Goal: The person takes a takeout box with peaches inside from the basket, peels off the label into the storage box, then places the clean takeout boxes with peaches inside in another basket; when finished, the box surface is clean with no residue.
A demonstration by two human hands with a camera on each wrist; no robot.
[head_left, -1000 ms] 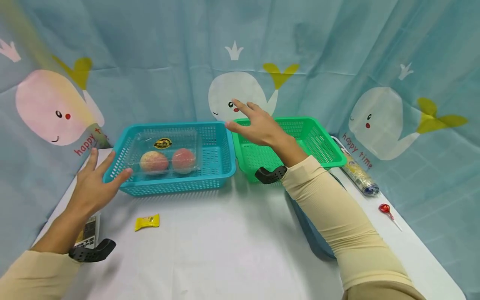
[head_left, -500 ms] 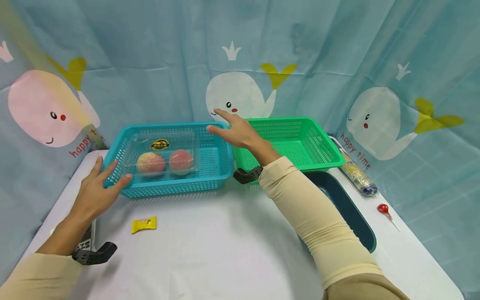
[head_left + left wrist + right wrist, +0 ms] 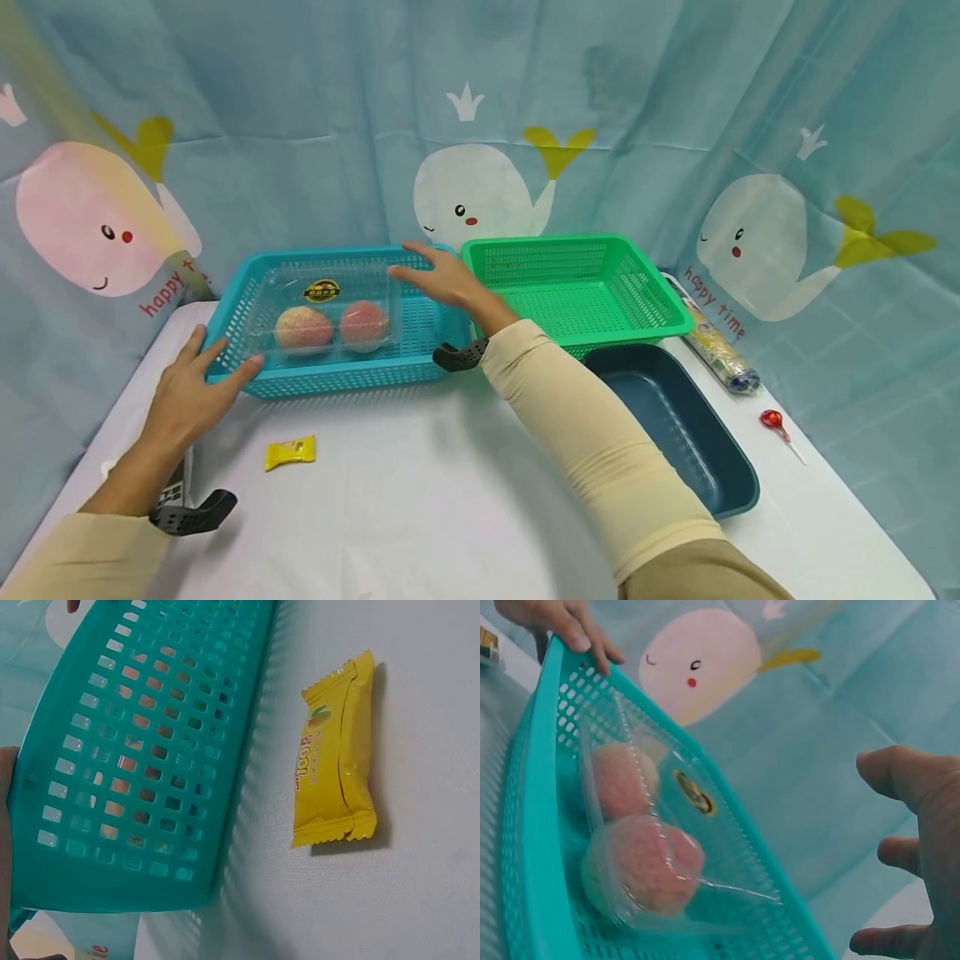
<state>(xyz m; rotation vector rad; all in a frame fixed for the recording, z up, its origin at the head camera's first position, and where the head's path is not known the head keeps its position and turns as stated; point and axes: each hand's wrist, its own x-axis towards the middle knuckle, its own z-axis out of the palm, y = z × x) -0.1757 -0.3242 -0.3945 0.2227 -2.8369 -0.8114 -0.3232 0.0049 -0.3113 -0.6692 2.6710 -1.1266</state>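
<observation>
A blue basket (image 3: 360, 377) holds a clear plastic box (image 3: 360, 279) with two peaches (image 3: 303, 328) inside and a black-and-gold label on its lid. My left hand (image 3: 187, 396) is at the basket's left end; in the right wrist view its fingers (image 3: 574, 634) lie over the corner of the rim. Over the basket's right part is my right hand (image 3: 446, 279), thumb and fingers extended toward the box. The right wrist view shows that hand (image 3: 922, 825) apart from the box, gripping nothing. A yellow wrapped snack (image 3: 335, 761) lies on the white table before the basket.
A green basket (image 3: 573, 308) stands right of the blue one. In front of it sits a dark blue tub (image 3: 678, 417), partly behind my right sleeve. Farther right lie a long clear-wrapped package (image 3: 712, 346) and a red lollipop (image 3: 772, 419). A printed packet (image 3: 175, 487) is partly hidden by my left wrist.
My right hand has moved left and down, from over the green basket to beside the clear box. My left hand has moved slightly down at the blue basket's left end.
</observation>
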